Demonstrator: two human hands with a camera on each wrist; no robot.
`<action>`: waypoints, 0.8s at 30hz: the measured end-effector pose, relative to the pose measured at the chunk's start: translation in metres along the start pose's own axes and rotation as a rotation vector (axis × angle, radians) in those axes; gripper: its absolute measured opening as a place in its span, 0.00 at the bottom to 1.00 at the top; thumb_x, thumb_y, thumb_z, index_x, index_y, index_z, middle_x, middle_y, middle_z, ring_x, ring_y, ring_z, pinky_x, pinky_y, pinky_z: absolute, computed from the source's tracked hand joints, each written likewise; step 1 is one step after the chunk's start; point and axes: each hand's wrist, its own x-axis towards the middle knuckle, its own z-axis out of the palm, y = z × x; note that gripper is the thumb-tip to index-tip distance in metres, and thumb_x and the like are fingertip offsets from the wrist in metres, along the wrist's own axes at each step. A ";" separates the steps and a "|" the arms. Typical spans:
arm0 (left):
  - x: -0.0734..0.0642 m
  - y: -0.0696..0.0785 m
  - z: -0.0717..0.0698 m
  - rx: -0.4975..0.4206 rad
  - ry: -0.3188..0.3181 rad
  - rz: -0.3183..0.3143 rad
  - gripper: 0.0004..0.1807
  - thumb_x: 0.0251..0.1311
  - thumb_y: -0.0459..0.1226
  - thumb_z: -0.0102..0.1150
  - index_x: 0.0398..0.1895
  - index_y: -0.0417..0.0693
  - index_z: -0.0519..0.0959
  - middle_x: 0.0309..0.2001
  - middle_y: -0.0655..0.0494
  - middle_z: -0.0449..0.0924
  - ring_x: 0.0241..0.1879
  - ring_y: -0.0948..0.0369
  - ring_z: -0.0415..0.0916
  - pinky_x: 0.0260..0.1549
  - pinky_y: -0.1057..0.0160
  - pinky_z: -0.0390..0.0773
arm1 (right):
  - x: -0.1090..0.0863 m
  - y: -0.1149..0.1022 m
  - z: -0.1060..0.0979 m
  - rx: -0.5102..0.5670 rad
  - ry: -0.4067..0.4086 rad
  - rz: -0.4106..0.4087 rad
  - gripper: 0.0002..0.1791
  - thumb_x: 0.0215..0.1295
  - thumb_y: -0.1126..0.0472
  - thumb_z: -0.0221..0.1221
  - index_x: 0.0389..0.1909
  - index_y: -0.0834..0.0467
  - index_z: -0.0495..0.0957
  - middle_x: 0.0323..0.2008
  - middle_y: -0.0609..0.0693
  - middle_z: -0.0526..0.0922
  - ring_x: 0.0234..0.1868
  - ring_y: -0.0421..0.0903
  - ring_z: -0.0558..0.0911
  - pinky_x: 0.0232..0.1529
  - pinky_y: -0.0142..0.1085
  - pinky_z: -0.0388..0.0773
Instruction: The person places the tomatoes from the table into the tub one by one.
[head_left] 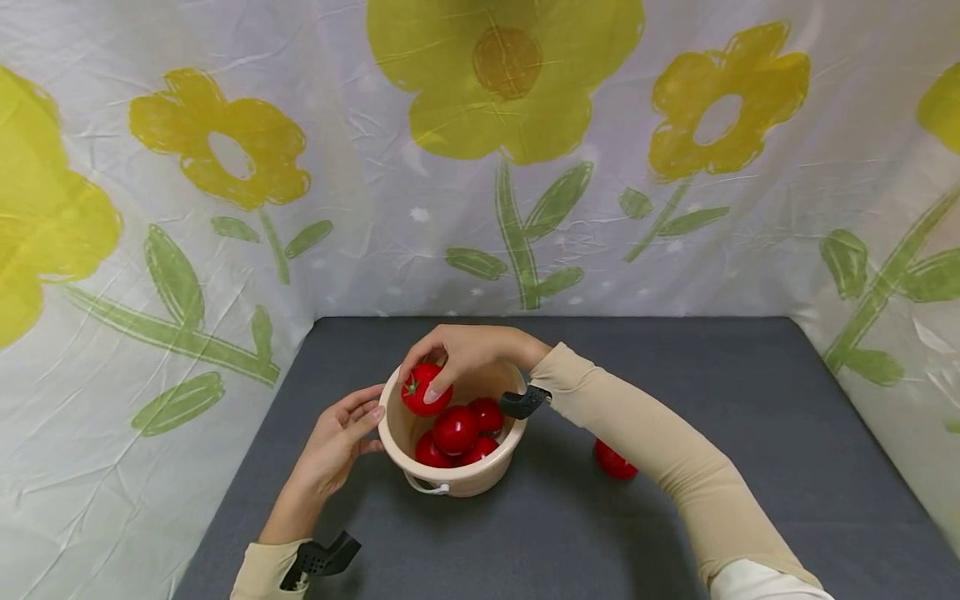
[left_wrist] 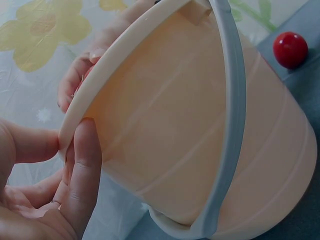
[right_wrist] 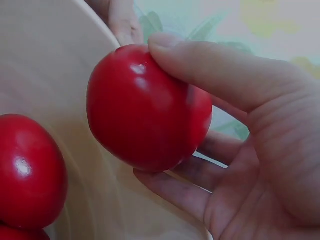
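A cream bucket point(head_left: 457, 482) stands on the dark table, tilted slightly towards the camera. Inside it lie several red tomatoes point(head_left: 455, 430). My right hand point(head_left: 468, 354) reaches over the far rim and holds one tomato point(right_wrist: 145, 107) between thumb and fingers, just inside the bucket's left side. Its green stem end shows in the head view. My left hand point(head_left: 337, 437) pinches the left rim of the bucket between thumb and fingers, as the left wrist view point(left_wrist: 82, 170) shows closely. A grey-blue handle point(left_wrist: 234, 100) hangs down the bucket's side.
One more tomato point(head_left: 615, 460) lies on the table right of the bucket, partly covered by my right forearm. The dark tabletop point(head_left: 787, 433) ends at a flower-printed curtain point(head_left: 375, 275) behind and at both sides.
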 end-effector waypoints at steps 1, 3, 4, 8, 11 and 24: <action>0.000 0.000 0.000 -0.002 -0.002 0.002 0.29 0.70 0.34 0.54 0.70 0.32 0.60 0.42 0.67 0.80 0.40 0.69 0.78 0.31 0.68 0.84 | 0.000 0.000 0.000 0.012 0.000 -0.004 0.23 0.58 0.60 0.69 0.56 0.56 0.80 0.53 0.50 0.83 0.53 0.47 0.80 0.53 0.36 0.82; 0.000 -0.001 0.000 -0.004 -0.008 0.006 0.29 0.70 0.34 0.54 0.70 0.32 0.60 0.42 0.68 0.80 0.40 0.69 0.79 0.31 0.68 0.84 | -0.001 -0.002 0.000 0.038 0.003 -0.013 0.23 0.59 0.62 0.68 0.57 0.58 0.79 0.55 0.53 0.83 0.56 0.49 0.81 0.56 0.36 0.81; 0.001 -0.001 -0.001 -0.006 -0.012 0.009 0.29 0.70 0.34 0.54 0.70 0.31 0.60 0.42 0.68 0.80 0.40 0.69 0.79 0.32 0.68 0.84 | -0.001 -0.003 0.000 0.047 0.006 -0.020 0.24 0.59 0.62 0.68 0.57 0.59 0.79 0.55 0.54 0.83 0.57 0.50 0.81 0.57 0.36 0.81; 0.001 -0.001 -0.001 -0.013 -0.024 0.018 0.29 0.71 0.34 0.54 0.70 0.31 0.59 0.42 0.68 0.81 0.40 0.69 0.79 0.32 0.68 0.84 | -0.002 -0.005 -0.001 0.072 0.024 -0.036 0.24 0.59 0.65 0.67 0.58 0.61 0.78 0.57 0.59 0.82 0.60 0.55 0.80 0.60 0.37 0.79; 0.001 -0.001 -0.001 -0.020 -0.029 0.020 0.29 0.71 0.34 0.54 0.70 0.30 0.59 0.42 0.68 0.80 0.40 0.69 0.79 0.32 0.68 0.84 | -0.002 -0.004 -0.001 0.065 0.024 -0.040 0.24 0.59 0.65 0.67 0.58 0.62 0.78 0.57 0.60 0.82 0.60 0.56 0.80 0.60 0.36 0.79; 0.001 -0.001 -0.001 -0.034 -0.021 0.025 0.29 0.71 0.33 0.53 0.70 0.30 0.58 0.41 0.67 0.80 0.40 0.69 0.78 0.30 0.69 0.84 | -0.010 0.005 -0.006 0.022 0.046 -0.049 0.23 0.61 0.64 0.66 0.58 0.61 0.78 0.57 0.58 0.82 0.60 0.54 0.80 0.61 0.39 0.79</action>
